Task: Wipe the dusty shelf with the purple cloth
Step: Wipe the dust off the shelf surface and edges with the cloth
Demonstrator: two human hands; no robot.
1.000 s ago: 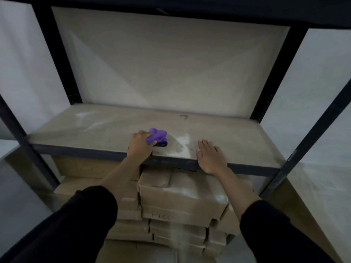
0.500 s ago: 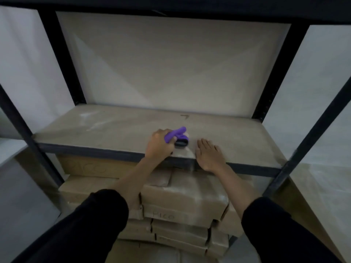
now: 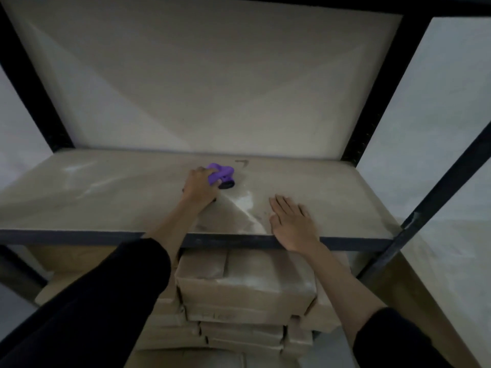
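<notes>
The dusty shelf (image 3: 106,197) is a beige board in a black metal frame, with pale dust smears at its left and a white dust patch near the middle front. My left hand (image 3: 198,185) is closed around the bunched purple cloth (image 3: 220,174) and presses it onto the board near the middle, just short of a pencilled "7". Something dark shows under the cloth. My right hand (image 3: 291,223) lies flat, palm down and fingers spread, at the front edge to the right of the white patch.
Black uprights (image 3: 435,197) stand at the shelf's corners, and a dark upper shelf runs overhead. Stacked cardboard boxes (image 3: 244,288) sit on the level below, right under my arms. White walls lie on both sides.
My left hand has slid the purple cloth from the front edge toward the back of the board and to the right. My right hand has stayed flat in place.
</notes>
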